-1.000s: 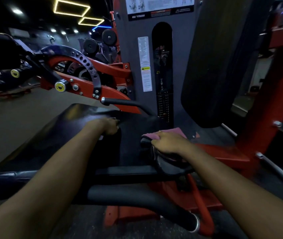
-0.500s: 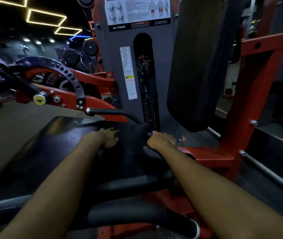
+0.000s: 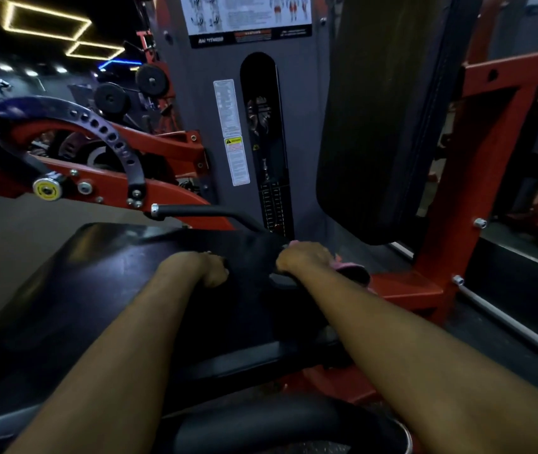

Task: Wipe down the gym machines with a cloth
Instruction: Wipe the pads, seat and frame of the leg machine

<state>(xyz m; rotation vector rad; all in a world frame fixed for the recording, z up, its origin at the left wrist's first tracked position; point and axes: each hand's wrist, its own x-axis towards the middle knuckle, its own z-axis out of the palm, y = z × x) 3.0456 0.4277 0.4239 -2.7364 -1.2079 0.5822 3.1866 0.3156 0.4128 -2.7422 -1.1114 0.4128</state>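
Now the right hand (image 3: 305, 261) is gripping the pink cloth (image 3: 348, 266) at the far right side of the black seat (image 3: 103, 283), while the left hand (image 3: 210, 269) is resting curled on it, and I cannot tell if it is grabbing anything.

Head-worn wide-angle view looks forward and down, close over the black seat pad (image 3: 103, 273).

Most of the cloth (image 3: 348, 265) hidden under the right hand (image 3: 305, 258) — placard (image 3: 248, 14) cut by top edge.
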